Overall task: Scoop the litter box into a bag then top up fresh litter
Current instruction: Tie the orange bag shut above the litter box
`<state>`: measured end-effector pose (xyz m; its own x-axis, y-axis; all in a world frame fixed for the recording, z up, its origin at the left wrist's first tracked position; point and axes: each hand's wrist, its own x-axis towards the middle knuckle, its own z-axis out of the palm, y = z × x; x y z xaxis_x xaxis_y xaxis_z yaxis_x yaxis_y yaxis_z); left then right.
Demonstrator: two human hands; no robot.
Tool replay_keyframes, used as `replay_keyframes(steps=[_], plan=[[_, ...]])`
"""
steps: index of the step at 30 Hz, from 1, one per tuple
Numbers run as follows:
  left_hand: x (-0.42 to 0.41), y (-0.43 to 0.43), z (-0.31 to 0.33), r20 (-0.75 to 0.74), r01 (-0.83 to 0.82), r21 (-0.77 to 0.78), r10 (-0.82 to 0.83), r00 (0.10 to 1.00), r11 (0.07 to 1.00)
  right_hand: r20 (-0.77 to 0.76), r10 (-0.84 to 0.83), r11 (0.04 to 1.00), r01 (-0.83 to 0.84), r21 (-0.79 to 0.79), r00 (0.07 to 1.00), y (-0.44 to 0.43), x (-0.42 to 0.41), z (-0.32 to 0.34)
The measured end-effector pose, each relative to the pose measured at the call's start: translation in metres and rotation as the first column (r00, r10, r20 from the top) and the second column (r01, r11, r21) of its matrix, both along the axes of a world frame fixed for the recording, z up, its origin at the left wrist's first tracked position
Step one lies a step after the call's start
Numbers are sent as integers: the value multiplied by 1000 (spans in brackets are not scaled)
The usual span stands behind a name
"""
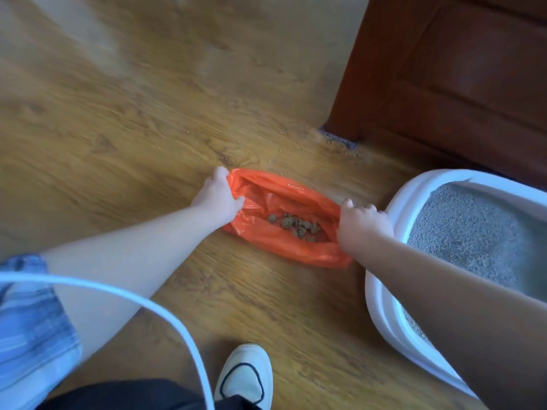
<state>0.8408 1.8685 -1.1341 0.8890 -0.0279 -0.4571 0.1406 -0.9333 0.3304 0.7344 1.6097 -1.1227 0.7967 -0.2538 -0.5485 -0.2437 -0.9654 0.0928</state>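
An orange plastic bag (284, 244) lies on the wooden floor with its mouth stretched wide. Several brown clumps (296, 224) sit inside it. My left hand (217, 196) grips the bag's left edge. My right hand (362, 224) grips its right edge, close to the litter box. The white litter box (381, 300) stands at the right, holding grey litter (467, 232). My right forearm crosses over its near part. No scoop is in view.
A dark red wooden cabinet or door (444, 69) stands at the back right, with scattered litter grains (296, 143) on the floor before it. A white cable (165, 312) arcs across the lower left. My white shoe (245, 377) is at the bottom.
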Motion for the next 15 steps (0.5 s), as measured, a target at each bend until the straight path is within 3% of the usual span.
replay_keyframes(steps=[7, 15], plan=[[0, 3, -4, 39, 53, 0, -53, 998, 999, 247, -26, 988, -13, 155, 969, 5, -15, 0], [-10, -1, 0, -17, 26, 48, -26, 1000, 998, 356, 25, 976, -99, 193, 934, 5, -34, 16]])
